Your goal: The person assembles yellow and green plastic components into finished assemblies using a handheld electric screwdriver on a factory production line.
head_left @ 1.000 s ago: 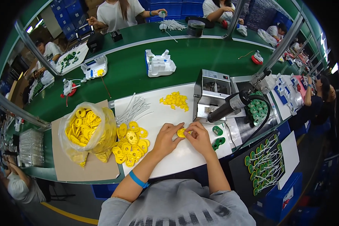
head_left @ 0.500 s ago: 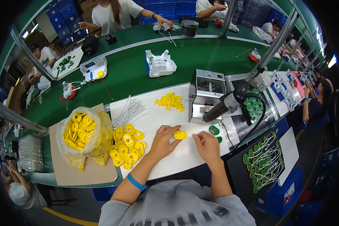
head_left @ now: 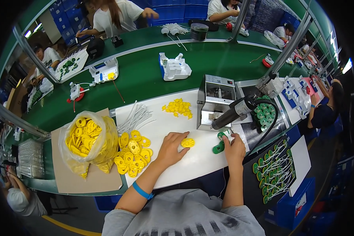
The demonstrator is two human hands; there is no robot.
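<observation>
My left hand [head_left: 172,148] rests on the white sheet [head_left: 173,169], its thumb and index finger curled round a yellow oval plastic piece [head_left: 187,142] with holes. To the right, my right hand [head_left: 235,148] has its fingertips brought together at a small green circuit board [head_left: 218,147]. Just beyond lies another green circuit board [head_left: 221,135], partly behind the fingers. Several more yellow oval pieces [head_left: 134,147] lie in a heap left of my left hand. Small yellow parts [head_left: 177,107] are spread farther back on the sheet.
An open plastic bag [head_left: 102,135] of yellow pieces stands on cardboard at left, beside white cables [head_left: 135,118]. A metal machine [head_left: 216,94] with a black cylinder [head_left: 230,114] stands behind my right hand. Wired green boards [head_left: 274,169] lie at right. A green conveyor [head_left: 141,78] carries white housings [head_left: 175,67].
My right hand has moved right to the green boards, which now lie shifted left. My left hand stays at the yellow piece. Housings on the conveyor have moved right.
</observation>
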